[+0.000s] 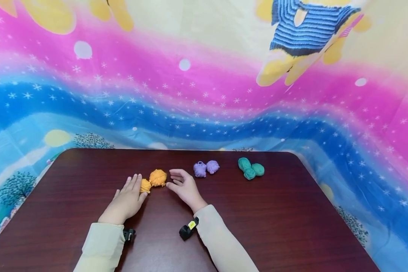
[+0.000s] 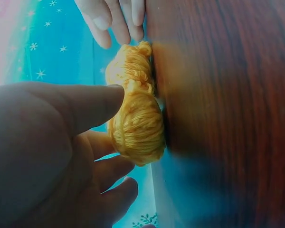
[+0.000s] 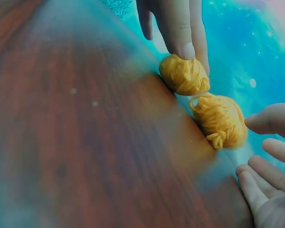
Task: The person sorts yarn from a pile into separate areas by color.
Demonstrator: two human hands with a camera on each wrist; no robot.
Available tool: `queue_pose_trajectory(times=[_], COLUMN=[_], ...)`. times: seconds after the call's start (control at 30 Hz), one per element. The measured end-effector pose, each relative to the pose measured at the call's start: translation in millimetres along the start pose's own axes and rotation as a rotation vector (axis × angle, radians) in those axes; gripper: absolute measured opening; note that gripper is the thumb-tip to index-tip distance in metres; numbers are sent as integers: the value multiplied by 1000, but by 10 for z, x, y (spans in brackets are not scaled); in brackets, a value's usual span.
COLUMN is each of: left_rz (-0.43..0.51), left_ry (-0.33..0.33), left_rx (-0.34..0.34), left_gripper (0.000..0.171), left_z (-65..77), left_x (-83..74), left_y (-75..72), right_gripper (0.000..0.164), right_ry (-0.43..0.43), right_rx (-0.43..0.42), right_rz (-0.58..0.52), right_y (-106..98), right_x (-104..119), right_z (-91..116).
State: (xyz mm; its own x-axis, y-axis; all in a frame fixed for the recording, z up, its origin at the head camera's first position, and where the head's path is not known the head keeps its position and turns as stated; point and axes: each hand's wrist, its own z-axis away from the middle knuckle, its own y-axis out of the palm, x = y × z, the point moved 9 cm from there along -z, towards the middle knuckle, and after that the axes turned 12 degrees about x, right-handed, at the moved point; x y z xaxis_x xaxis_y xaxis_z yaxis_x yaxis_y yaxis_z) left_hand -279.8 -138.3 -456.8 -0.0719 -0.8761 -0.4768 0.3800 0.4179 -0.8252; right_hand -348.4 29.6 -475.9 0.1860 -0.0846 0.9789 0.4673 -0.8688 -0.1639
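Note:
Two yellow-orange yarn balls lie side by side, touching, at the left of the table in the head view. My left hand [image 1: 125, 202] is at the left yarn ball [image 1: 145, 186], its fingers extended along the far side and its thumb on the near side. In the left wrist view that thumb [image 2: 97, 105] overlaps the ball [image 2: 140, 128]. To the right of the other yarn ball [image 1: 158, 177] my right hand [image 1: 187, 190] is held with loosely bent fingers and nothing in them. A small gap shows between them in the head view; in the right wrist view the thumb [image 3: 270, 119] appears close to the ball [image 3: 221, 121].
Two purple yarn balls [image 1: 200, 169] sit together right of the right hand. Farther right is a cluster of three green yarn balls [image 1: 249, 173]. All rest on a dark red-brown wooden table [image 1: 275, 226], with a colourful printed cloth [image 1: 204, 102] hanging behind its far edge.

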Motion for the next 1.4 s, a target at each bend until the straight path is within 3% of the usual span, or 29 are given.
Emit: queue_pose_trajectory(times=[0.37, 0.7, 1.4], left_rz=[-1, 2, -5], left_ry=[-20, -24, -31], left_rx=[6, 14, 23], left_gripper=[67, 66, 66], left_z=[-16, -9, -20], left_x=[54, 32, 37], left_y=[14, 9, 7], right_gripper=[58, 60, 53], right_ry=[-26, 0, -58], right_rx=[47, 75, 36], right_rz=[111, 281, 362], right_y=[116, 193, 213], right_x=[-31, -33, -1], right_z=[-140, -213, -249])
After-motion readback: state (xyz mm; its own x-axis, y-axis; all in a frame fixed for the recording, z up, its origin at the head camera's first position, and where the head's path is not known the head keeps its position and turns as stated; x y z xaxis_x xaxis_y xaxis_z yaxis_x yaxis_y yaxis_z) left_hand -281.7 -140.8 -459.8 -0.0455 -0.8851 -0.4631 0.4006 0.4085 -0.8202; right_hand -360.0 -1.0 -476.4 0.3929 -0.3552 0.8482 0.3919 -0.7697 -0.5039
